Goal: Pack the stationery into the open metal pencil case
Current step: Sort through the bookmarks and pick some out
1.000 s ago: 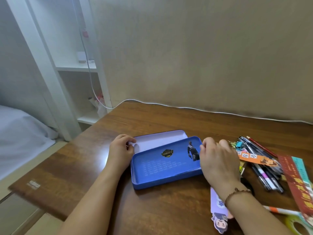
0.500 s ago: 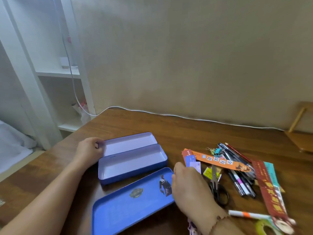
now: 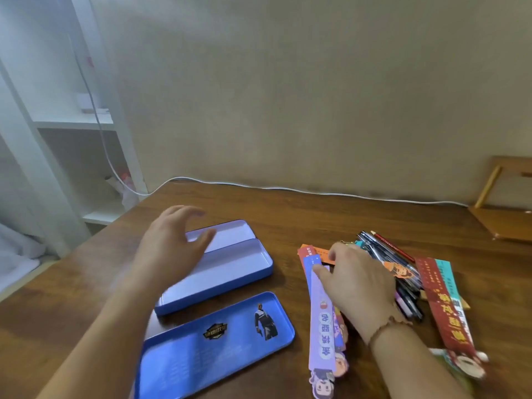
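Observation:
The blue metal pencil case [image 3: 230, 272] lies open on the wooden desk, its two lavender trays side by side with nothing in them. Its separate blue inner tray [image 3: 218, 341], printed with a figure and a badge, lies nearer me. My left hand [image 3: 172, 249] hovers over the case's left end, fingers spread, holding nothing. My right hand [image 3: 357, 280] rests on the stationery pile, fingertips on the top of a long lavender bookmark [image 3: 321, 318]. Under and behind it lie an orange bookmark [image 3: 316, 250] and several pens [image 3: 385, 251]. Whether the fingers pinch the bookmark is unclear.
A red bookmark [image 3: 440, 306] and a teal one [image 3: 447, 277] lie at the right of the pile. A white cable [image 3: 288, 190] runs along the wall at the desk's back edge. White shelves [image 3: 86, 125] stand at the left, a wooden stand [image 3: 506, 220] at the far right.
My left hand has let go of the case's left end and lifted above it. My right hand has left the printed tray and moved right onto the bookmarks.

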`<state>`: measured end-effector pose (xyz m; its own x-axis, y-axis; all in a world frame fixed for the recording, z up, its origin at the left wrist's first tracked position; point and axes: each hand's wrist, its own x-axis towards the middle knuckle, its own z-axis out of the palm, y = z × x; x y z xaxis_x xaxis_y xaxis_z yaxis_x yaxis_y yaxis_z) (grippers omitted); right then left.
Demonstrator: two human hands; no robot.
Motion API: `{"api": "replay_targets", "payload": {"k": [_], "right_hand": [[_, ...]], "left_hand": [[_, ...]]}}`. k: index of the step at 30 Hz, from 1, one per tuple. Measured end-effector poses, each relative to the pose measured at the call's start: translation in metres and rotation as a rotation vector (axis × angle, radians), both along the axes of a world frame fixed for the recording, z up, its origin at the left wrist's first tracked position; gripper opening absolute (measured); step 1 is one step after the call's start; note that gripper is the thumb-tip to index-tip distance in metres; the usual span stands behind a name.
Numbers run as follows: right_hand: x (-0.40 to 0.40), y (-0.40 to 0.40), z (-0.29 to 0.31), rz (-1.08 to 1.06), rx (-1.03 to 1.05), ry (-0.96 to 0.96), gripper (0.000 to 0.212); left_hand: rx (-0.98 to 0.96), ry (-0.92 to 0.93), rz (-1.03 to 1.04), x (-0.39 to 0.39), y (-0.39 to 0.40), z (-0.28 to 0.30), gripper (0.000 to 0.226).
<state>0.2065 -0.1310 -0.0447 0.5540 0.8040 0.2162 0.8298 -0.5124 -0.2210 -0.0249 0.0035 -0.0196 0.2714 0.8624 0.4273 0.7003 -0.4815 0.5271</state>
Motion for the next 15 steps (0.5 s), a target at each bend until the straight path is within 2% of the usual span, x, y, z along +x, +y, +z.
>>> {"api": "replay_targets", "payload": {"k": [4,6,9,12,15], "right_hand": [[0.015,0.006,-0.009,-0.058,-0.131,0.014,0.047],[0.019,0.008,-0.01,-0.045,-0.125,0.026,0.041],[0.022,0.009,-0.012,-0.021,-0.075,0.102,0.024],[0.024,0.012,-0.017,-0.004,-0.067,0.12,0.032],[0.017,0.013,-0.017,0.021,-0.06,0.083,0.031]], "left_hand": [[0.024,-0.2,-0.201,0.061,-0.046,0.008,0.027],[0.01,-0.262,-0.263,0.083,-0.059,0.001,0.024],[0.026,-0.248,-0.321,0.097,-0.065,-0.015,0.023],[0.004,-0.25,-0.328,0.095,-0.062,-0.032,0.02],[0.018,-0.15,-0.316,0.095,-0.059,-0.044,0.02]]}}
